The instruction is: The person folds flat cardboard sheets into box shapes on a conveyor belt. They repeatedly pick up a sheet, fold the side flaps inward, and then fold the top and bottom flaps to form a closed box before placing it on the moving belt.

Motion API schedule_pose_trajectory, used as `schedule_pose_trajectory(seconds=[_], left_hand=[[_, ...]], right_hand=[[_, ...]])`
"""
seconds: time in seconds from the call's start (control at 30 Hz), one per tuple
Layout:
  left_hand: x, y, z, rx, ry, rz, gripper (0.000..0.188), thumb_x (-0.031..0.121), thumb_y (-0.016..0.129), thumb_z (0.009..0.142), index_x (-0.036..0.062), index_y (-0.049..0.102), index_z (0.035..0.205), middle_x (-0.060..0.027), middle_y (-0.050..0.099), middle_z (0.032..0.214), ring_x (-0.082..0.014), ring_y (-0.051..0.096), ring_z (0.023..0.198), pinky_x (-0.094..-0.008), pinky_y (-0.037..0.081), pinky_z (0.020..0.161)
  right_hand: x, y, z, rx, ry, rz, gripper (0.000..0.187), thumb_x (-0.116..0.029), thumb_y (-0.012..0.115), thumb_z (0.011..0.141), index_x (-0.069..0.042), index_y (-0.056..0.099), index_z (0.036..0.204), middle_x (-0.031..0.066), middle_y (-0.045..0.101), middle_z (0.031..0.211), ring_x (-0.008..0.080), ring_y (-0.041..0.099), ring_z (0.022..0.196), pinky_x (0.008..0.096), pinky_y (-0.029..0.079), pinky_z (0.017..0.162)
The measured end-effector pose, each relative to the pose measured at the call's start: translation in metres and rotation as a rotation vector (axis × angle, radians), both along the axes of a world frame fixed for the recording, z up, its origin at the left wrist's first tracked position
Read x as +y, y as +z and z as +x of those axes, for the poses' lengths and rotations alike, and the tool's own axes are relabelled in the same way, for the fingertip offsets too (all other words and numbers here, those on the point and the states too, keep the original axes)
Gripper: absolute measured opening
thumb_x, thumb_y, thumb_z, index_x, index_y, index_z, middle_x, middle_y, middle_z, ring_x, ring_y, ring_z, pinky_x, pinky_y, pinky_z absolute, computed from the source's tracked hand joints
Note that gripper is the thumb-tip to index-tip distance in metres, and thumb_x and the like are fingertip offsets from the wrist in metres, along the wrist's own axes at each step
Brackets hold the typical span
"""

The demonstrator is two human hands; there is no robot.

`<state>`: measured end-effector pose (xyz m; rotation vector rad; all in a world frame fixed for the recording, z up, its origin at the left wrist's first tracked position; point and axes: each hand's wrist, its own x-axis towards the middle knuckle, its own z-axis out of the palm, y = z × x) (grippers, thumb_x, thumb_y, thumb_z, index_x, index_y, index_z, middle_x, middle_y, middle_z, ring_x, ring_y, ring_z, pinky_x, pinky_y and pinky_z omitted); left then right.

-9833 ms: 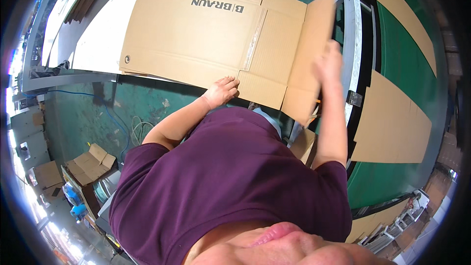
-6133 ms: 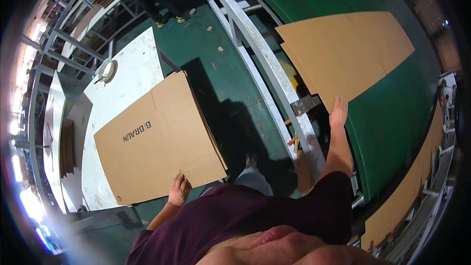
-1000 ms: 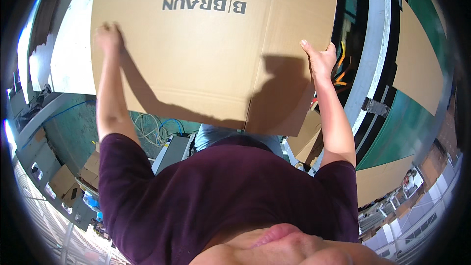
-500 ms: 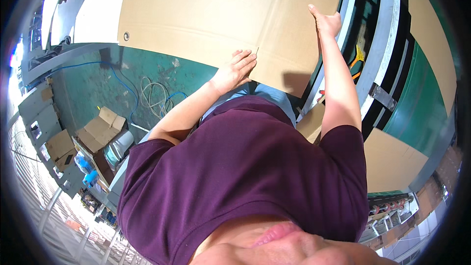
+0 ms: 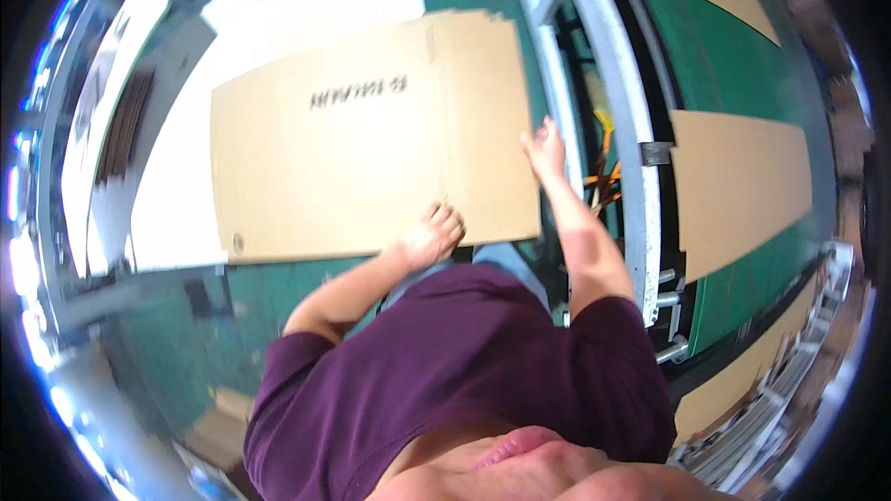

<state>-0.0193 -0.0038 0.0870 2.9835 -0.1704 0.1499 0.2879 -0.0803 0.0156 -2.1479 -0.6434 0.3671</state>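
Observation:
A wide brown flattened cardboard box (image 5: 325,158) lies before me, with dark print near its far side and a small round mark at its near left corner. At its near edge, right of the middle, my left hand (image 5: 434,235) has its fingers curled over the board and grips it. My right hand (image 5: 546,150) is at the right edge, its thumb against the board and a finger stretched out beside it. Whatever the other fingers of that hand touch is hidden.
White sheet (image 5: 362,0) lies under and beyond the cardboard. To the right runs a grey metal frame (image 5: 608,65) with yellow-orange parts (image 5: 603,125) in its gap. Past it, another cardboard sheet (image 5: 742,190) lies on a green surface (image 5: 668,28). An open carton (image 5: 218,431) stands lower left.
The view has shifted, and the cardboard now shows whole and lower in the picture. My left hand's fingers have curled. My right hand's grip on the right edge has loosened, with a finger stretched out.

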Motion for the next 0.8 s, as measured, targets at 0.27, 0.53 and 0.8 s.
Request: schedule_pose_trajectory(seconds=[0.27,0.53,0.8], left_hand=[[0.0,0.023,0.014,-0.027,-0.094,-0.149,0.027,0.022,0.064,0.075,0.0075,0.057,0.098,-0.0094,0.055,0.099,-0.0283,0.052,0.098,-0.0412,0.041,0.089],[-0.015,0.002,-0.001,0.173,0.164,-0.188,0.043,0.019,0.07,0.069,0.0021,0.055,0.106,-0.0152,0.054,0.112,-0.0357,0.051,0.111,-0.0436,0.044,0.095],[-0.023,0.005,0.014,0.189,0.189,-0.008,0.036,0.012,0.064,0.066,0.002,0.056,0.1,-0.0142,0.057,0.106,-0.0351,0.054,0.106,-0.0413,0.049,0.089]], right_hand=[[-0.27,0.036,0.12,-0.566,-0.712,-0.396,0.058,-0.007,0.07,0.074,-0.003,0.048,0.128,0.0193,0.055,0.122,0.0369,0.05,0.114,0.0469,0.04,0.096],[-0.34,0.062,0.243,-0.736,-0.454,-0.915,0.045,-0.007,0.053,0.082,-0.009,0.051,0.126,0.0119,0.043,0.139,0.0338,0.034,0.132,0.0473,0.031,0.105],[-0.248,0.043,0.376,-0.861,-0.078,-0.419,0.026,-0.005,0.051,0.078,-0.003,0.059,0.103,0.0169,0.059,0.106,0.0332,0.054,0.107,0.043,0.041,0.094]])
